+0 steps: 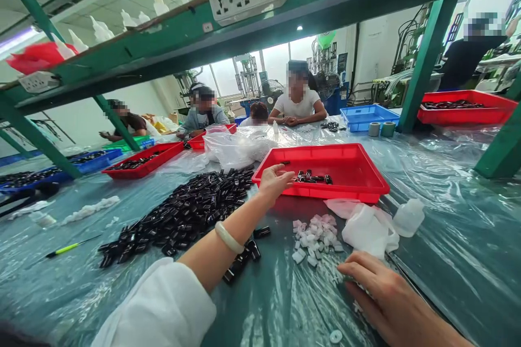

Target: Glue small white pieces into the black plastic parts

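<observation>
My left hand [275, 180] reaches over the near left edge of a red tray [350, 165], fingers apart and nothing held. A few black pieces [309, 177] lie in that tray, one of them just beyond my fingertips. Under and left of my left forearm spreads a large heap of black pieces [195, 203]. At the lower right, my right hand [372, 282] rests low over the plastic-covered table, its fingers somewhat spread with nothing seen between them. Small white pieces [317, 236] are piled just beyond its fingertips.
A white cloth [366, 230] and a small translucent bottle [409, 217] sit right of the white pile. A yellow-green tool [67, 249] lies far left. Green shelf posts [425, 65] rise from the table. Other trays and several people are farther back.
</observation>
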A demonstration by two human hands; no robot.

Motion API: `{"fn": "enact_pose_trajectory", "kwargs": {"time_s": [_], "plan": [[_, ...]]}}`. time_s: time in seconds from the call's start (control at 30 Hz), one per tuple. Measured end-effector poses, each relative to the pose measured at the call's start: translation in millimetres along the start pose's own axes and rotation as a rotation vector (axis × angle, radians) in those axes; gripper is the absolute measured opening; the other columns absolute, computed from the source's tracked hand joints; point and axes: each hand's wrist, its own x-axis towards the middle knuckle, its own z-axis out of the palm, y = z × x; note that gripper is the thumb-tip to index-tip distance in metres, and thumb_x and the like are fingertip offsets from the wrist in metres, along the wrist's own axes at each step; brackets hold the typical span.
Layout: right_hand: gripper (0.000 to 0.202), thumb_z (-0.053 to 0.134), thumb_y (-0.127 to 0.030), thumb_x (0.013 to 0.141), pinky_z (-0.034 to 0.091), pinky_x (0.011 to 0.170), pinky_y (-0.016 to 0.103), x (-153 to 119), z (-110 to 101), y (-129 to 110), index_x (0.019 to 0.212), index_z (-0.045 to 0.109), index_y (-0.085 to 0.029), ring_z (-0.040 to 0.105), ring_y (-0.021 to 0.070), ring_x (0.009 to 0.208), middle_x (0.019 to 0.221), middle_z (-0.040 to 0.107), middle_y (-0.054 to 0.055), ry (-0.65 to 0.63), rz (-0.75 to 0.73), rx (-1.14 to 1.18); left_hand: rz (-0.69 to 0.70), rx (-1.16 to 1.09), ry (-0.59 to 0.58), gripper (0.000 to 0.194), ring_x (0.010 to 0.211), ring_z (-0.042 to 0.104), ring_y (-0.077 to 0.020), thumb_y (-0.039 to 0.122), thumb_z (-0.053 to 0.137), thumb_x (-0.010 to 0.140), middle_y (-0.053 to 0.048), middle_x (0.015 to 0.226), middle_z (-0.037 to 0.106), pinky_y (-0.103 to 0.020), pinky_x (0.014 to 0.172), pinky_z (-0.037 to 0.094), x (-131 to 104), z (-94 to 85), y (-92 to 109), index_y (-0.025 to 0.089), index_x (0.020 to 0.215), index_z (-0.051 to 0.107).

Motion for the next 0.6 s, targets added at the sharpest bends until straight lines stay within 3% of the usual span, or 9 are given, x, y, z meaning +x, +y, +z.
{"fn": "enact_pose_trajectory", "kwargs": {"time_s": [0.13,0.2,0.33,0.43,0.6], "plan": [[0.022,0.034,-0.008,0.086,0.051,0.067,0.031,0.4,-0.2,-0.9,0.087,0.054,-0.018,0.060,0.0184,0.078,0.086,0.057,0.007,0.018,-0.010,-0.023,0.117,0.226,-0.066,0.018,0.068,0.057,-0.0134,0.020,0.057,0.081,-0.002,0.082,0.060,-0.029,0.064,0.049,-42.1,-29.6,-11.9,0.013,0.098,0.058],[0.022,0.035,-0.008,0.087,0.052,0.067,0.031,0.9,-0.5,-0.9,0.087,0.054,-0.018,0.060,0.0184,0.078,0.085,0.057,0.007,0.016,-0.012,-0.035,0.173,0.354,-0.130,0.009,0.069,0.055,-0.0148,0.009,0.060,0.071,-0.002,0.071,0.061,-0.028,0.069,0.045,-68.7,-48.5,-18.2,0.014,0.076,0.065],[0.021,0.034,-0.009,0.087,0.052,0.065,0.031,1.7,-0.8,-1.7,0.084,0.054,-0.018,0.060,0.0180,0.075,0.083,0.057,0.007,0.027,-0.023,-0.048,0.234,0.523,-0.246,0.021,0.079,0.052,-0.0194,0.003,0.054,0.062,-0.004,0.076,0.064,-0.030,0.075,0.040,-113.7,-77.2,-31.8,0.019,0.066,0.068],[0.020,0.035,-0.009,0.087,0.051,0.063,0.029,1.4,-0.8,-2.2,0.083,0.053,-0.018,0.060,0.0173,0.074,0.082,0.057,0.007,0.043,-0.040,-0.044,0.231,0.565,-0.277,0.021,0.083,0.050,-0.0212,0.006,0.051,0.064,-0.005,0.083,0.064,-0.032,0.078,0.039,-128.8,-83.3,-41.9,0.020,0.066,0.067],[0.020,0.036,-0.010,0.087,0.051,0.063,0.027,0.5,-2.0,-2.1,0.087,0.054,-0.018,0.061,0.0160,0.073,0.081,0.058,0.006,0.071,-0.073,-0.038,0.165,0.502,-0.258,0.016,0.086,0.048,-0.0241,0.015,0.052,0.071,-0.008,0.081,0.062,-0.037,0.083,0.036,-125.7,-73.1,-45.6,0.017,0.071,0.068]]}}
